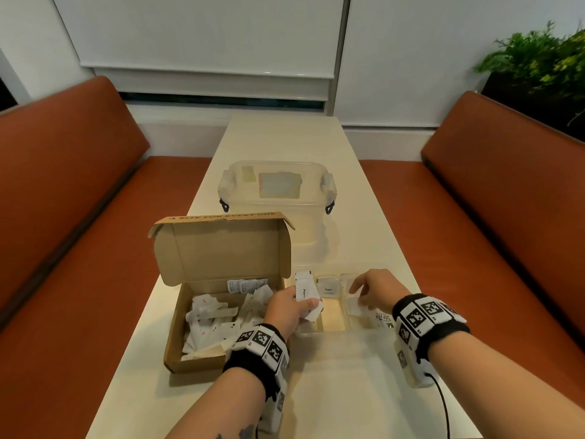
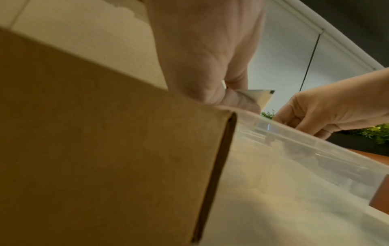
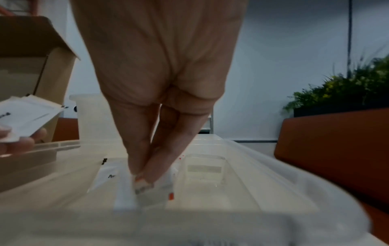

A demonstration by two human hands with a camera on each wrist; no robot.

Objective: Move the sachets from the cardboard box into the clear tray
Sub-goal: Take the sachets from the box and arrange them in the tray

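Note:
The open cardboard box [image 1: 176,337] sits left of centre with several white sachets [image 1: 218,315] heaped inside. Right beside it is the clear divided tray [image 1: 334,316], holding a pepper sachet [image 1: 328,288] and a Stevia sachet [image 1: 382,319]. My left hand [image 1: 304,305] hovers over the box's right wall and the tray's left end, gripping a small stack of pepper sachets [image 1: 304,291], also seen as sachets [image 3: 29,116] at the left of the right wrist view. My right hand [image 1: 359,296] reaches down into the tray, and its fingertips [image 3: 145,176] pinch a white sachet [image 3: 156,191] with a red mark.
A clear lidded storage tub [image 1: 276,198] stands behind the box on the long white table [image 1: 348,391]. Orange bench seats [image 1: 79,248] flank the table on both sides. A green plant [image 1: 544,58] is at the far right.

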